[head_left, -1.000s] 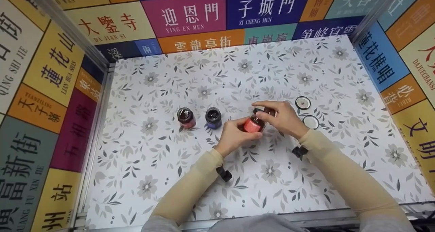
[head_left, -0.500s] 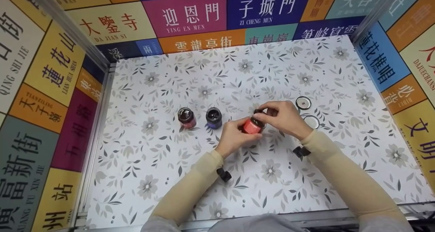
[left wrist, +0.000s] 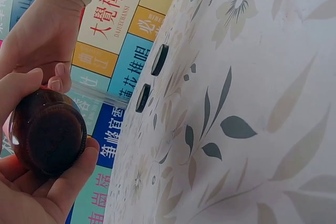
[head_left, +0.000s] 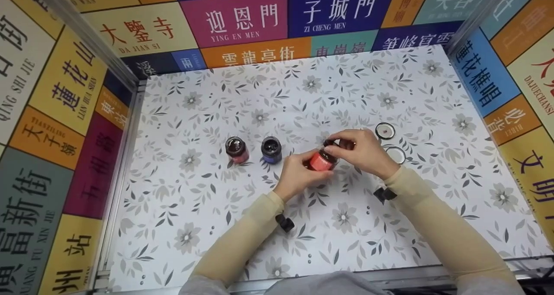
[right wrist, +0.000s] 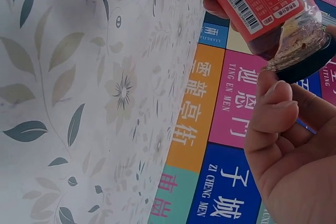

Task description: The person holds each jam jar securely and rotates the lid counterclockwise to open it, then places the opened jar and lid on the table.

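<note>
My left hand point(head_left: 298, 174) grips a glass jar point(head_left: 321, 161) with a red label, held tilted above the table. In the right wrist view the jar's label point(right wrist: 257, 11) shows a barcode, and dark contents lie inside the glass. A black lid point(right wrist: 310, 59) sits at the jar's mouth. My right hand point(head_left: 361, 150) pinches this lid between thumb and curled fingers. From the left wrist view I see the jar's dark base point(left wrist: 52, 135). Whether the lid is screwed tight cannot be told.
Two uncovered jars stand to the left: one with a red label point(head_left: 236, 150), one with a blue label point(head_left: 272, 150). Two loose lids point(head_left: 385, 131) point(head_left: 395, 155) lie inner side up beside my right wrist. Printed panels point(head_left: 242, 18) border the floral tabletop point(head_left: 259, 226).
My right hand's fingers, stretched out further a second ago, have curled in around the lid. The left hand and the jar stay nearly in place.
</note>
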A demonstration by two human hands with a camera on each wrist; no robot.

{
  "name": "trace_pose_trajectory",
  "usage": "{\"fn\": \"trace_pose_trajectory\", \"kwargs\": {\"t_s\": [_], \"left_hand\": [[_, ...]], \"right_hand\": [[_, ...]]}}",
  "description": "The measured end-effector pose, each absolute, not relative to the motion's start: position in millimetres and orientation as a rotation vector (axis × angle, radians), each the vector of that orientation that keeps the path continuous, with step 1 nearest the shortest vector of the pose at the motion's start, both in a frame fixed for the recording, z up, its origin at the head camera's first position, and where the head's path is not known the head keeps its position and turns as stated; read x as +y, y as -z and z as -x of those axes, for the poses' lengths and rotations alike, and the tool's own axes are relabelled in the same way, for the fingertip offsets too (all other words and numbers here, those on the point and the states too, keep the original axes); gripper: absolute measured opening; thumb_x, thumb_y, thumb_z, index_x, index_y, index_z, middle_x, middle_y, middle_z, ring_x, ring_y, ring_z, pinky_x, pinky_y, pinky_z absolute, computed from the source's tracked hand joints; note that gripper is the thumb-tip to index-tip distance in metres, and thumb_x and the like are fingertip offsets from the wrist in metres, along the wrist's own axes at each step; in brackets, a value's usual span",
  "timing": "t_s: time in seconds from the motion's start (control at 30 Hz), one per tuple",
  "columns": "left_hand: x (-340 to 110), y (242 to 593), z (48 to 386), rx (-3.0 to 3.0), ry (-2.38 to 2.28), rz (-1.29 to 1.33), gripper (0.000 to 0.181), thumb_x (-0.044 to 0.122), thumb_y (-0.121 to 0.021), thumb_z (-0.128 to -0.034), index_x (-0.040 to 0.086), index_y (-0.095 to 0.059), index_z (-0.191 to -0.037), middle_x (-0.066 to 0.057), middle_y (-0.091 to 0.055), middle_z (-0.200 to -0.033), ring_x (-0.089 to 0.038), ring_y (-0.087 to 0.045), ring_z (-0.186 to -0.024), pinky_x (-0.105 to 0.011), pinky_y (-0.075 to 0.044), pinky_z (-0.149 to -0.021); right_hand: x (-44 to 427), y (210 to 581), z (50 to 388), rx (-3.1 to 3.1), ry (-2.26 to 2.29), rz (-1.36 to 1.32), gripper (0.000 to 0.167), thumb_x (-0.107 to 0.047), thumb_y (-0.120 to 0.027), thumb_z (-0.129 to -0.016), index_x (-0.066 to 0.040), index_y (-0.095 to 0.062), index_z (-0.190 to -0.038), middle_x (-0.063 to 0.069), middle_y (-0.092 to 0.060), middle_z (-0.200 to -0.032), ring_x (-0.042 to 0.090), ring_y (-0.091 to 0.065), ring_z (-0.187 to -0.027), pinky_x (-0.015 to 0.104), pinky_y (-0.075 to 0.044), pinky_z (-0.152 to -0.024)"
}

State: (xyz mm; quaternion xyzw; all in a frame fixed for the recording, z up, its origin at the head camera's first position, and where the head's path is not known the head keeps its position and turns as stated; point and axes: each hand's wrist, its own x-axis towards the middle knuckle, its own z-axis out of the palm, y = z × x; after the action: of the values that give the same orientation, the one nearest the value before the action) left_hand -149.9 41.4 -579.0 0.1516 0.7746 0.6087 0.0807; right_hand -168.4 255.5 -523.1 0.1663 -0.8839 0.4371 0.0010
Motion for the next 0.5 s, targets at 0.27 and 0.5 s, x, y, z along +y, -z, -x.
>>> {"fn": "trace_pose_trajectory", "kwargs": {"t_s": [0.27, 0.5], "left_hand": [[40.4, 579.9, 149.0, 2.296, -1.843, -0.462, 0.064, 0.031, -0.094, -0.0681, 0.014, -0.072, -0.125, 0.004, -0.074, -0.108, -0.007, -0.069, -0.091, -0.025, -0.057, -0.079], [39.9, 579.9, 149.1, 2.276, -1.847, -0.459, 0.062, 0.031, -0.094, -0.0687, 0.017, -0.072, -0.125, 0.005, -0.074, -0.107, -0.009, -0.069, -0.091, -0.026, -0.057, -0.079]], "right_hand": [[256.7, 523.6, 167.4, -2.774, -1.398, -0.550, 0.035, -0.045, -0.077, -0.087, -0.023, -0.076, -0.114, -0.007, -0.073, -0.102, 0.015, -0.064, -0.075, 0.026, -0.051, -0.064], [258.5, 526.5, 168.4, -2.786, -1.418, -0.545, 0.038, -0.046, -0.077, -0.086, -0.024, -0.075, -0.117, -0.007, -0.072, -0.105, 0.015, -0.063, -0.076, 0.027, -0.052, -0.064]]}}
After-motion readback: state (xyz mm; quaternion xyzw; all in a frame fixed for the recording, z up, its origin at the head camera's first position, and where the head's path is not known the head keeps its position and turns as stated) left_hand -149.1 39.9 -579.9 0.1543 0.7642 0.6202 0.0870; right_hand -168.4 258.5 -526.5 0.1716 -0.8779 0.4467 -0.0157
